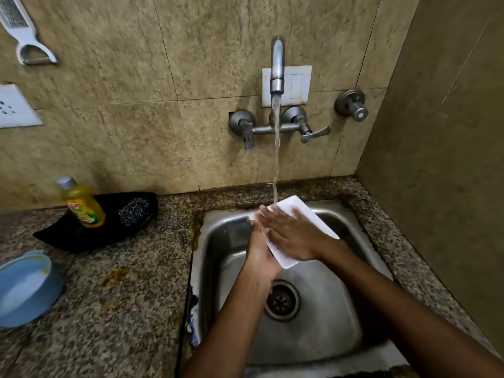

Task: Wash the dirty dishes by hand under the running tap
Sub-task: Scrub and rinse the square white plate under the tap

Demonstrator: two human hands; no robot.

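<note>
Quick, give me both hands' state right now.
Left hand: grips the white rectangular plate's left edge.
Right hand: open, flat on the plate, rubbing under the water stream.

Left hand (260,256) curled round the near-left edge of what it holds, knuckles up, forearm coming straight in from below. Right hand (293,231) flat on top, fingers straight, tips past the left grip; right forearm angles in from lower right.
</note>
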